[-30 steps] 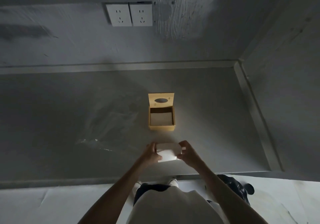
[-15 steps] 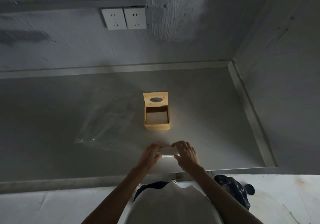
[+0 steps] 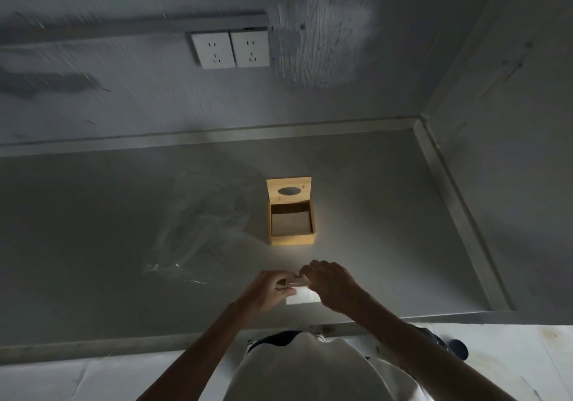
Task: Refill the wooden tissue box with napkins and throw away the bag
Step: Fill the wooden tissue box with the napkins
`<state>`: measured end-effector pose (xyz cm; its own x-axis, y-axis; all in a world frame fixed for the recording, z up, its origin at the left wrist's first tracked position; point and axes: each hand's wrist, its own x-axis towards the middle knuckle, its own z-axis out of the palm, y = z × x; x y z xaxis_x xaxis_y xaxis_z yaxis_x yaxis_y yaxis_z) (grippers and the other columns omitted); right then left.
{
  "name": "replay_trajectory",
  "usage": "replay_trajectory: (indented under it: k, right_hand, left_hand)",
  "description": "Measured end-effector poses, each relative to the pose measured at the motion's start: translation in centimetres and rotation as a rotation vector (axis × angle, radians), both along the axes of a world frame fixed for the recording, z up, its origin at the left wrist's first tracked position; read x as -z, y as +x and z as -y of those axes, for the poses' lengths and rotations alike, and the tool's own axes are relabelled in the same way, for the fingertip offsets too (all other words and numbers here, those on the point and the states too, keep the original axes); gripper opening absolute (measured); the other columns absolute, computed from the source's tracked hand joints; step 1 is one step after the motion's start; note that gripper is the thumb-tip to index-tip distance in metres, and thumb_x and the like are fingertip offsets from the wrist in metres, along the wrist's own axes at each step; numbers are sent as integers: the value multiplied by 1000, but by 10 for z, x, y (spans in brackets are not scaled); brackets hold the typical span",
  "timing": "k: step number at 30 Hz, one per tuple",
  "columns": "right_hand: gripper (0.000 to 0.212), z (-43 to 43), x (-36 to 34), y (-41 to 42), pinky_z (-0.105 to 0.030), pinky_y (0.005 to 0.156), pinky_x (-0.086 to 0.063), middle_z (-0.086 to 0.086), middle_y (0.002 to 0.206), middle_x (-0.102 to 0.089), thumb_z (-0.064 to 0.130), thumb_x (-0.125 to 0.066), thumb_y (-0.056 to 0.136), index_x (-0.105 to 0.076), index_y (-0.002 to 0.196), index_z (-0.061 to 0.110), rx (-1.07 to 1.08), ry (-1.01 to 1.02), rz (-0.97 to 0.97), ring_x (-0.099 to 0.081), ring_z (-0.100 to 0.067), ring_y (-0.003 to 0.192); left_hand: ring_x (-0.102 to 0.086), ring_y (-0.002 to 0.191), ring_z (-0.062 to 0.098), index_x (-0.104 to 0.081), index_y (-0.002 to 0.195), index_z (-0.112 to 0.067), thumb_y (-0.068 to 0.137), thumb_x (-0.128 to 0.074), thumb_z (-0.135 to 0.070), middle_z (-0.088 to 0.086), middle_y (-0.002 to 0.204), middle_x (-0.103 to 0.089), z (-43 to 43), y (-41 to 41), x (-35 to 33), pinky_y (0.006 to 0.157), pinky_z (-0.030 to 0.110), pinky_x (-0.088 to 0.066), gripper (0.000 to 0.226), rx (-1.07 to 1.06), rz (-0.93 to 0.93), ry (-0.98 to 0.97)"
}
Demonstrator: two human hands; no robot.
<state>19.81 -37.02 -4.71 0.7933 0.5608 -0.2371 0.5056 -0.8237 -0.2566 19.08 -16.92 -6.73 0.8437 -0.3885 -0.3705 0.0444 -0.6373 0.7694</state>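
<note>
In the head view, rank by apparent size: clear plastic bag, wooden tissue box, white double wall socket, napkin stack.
1. Clear plastic bag
2. White double wall socket and wooden tissue box: too close to rank
3. Napkin stack, partly hidden by both hands

No legible text, label, brand, number or sign anywhere in the head view. The wooden tissue box (image 3: 291,211) shows bare wood on its lid and walls, and the two white wall sockets (image 3: 230,49) carry only pin slots, no lettering. The clear plastic bag (image 3: 198,239) shows glare and creases, with no print that can be made out.
</note>
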Motion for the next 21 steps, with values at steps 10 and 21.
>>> replay_trajectory:
  k: [10, 21]
  right_hand:
    - [29, 5, -101, 141, -25, 80, -47, 2, 116, -68, 19, -71, 86, -62, 113, 24, 279, 210, -228, -65, -19, 105]
    - [27, -43, -73, 194, -29, 87, -49, 8, 120, -63, 25, -67, 86, -65, 112, 34, 185, -44, -281, -61, -15, 103]
  left_hand:
    - [-66, 83, 14, -59, 116, -14, 97, -48, -23, 6, 99, -67, -56, 117, -85, 75, 36, -55, 24, -482, 261, -219]
    - [-54, 121, 24, -52, 134, -15, 89, -46, -2, 9, 134, -58, -34, 202, -87, 97, 31, -42, 48, 113, 181, 89]
